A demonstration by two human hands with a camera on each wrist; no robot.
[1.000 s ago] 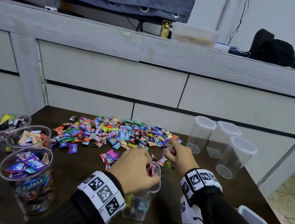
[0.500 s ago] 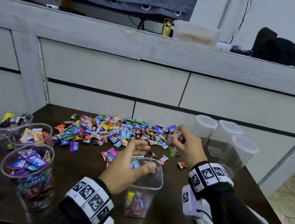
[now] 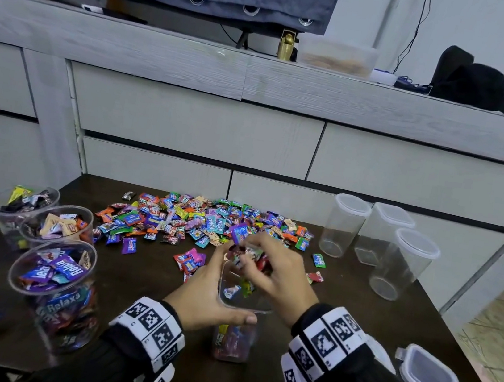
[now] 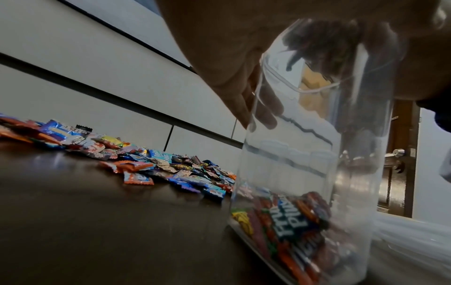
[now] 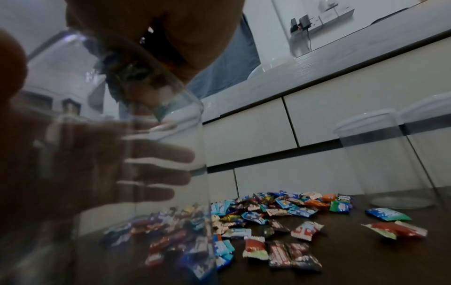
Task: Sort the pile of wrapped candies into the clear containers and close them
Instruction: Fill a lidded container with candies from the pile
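Left grip (image 3: pixel 207 294) is wrapping thumb and fingers around the upper wall of a square clear container (image 3: pixel 234 339), steadying it upright on the dark counter (image 3: pixel 141 275) so it is not tipping. Right grip (image 3: pixel 268 271) is hovering over its open mouth, fingers bunching a handful of wrapped candies (image 3: pixel 246 255) for dropping inside. Behind, the candy pile (image 3: pixel 194 221) is waiting, with 3 lidded empty containers (image 3: pixel 376 244) standing to the right.

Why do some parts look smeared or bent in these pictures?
Head view: the cabinet bows from the wide lens; falling candies blur. Left wrist view: the container warps what lies behind it. Right wrist view: the left hand looks hazy through plastic.
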